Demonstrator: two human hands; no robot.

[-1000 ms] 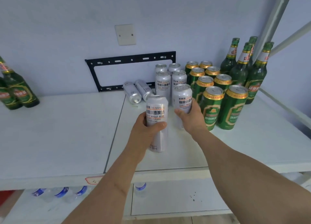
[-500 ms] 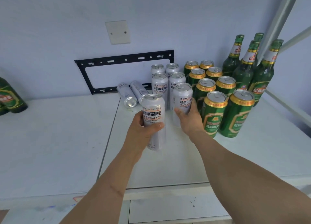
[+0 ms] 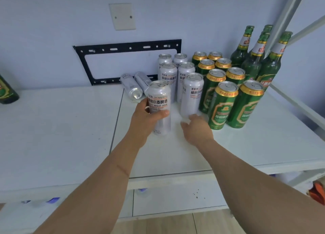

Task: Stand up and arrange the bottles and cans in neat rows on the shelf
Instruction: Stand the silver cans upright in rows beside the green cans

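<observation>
Fingers (image 3: 159, 113) of the left hand (image 3: 146, 117) curled round a silver can (image 3: 159, 107), upright, base near the shelf (image 3: 246, 145), left of the standing silver cans (image 3: 191, 93). Right hand (image 3: 197, 128) loose, fingers apart, holding nothing, just near of the front can's base. Further right, green cans (image 3: 223, 105) in two rows, then green glass bottles (image 3: 253, 65) at the far right. Two silver cans lying flat (image 3: 131, 87) at the far wall. Smooth white shelf with a seam; pale blue wall, black metal bracket (image 3: 126, 48), white blank plate (image 3: 122, 16).
</observation>
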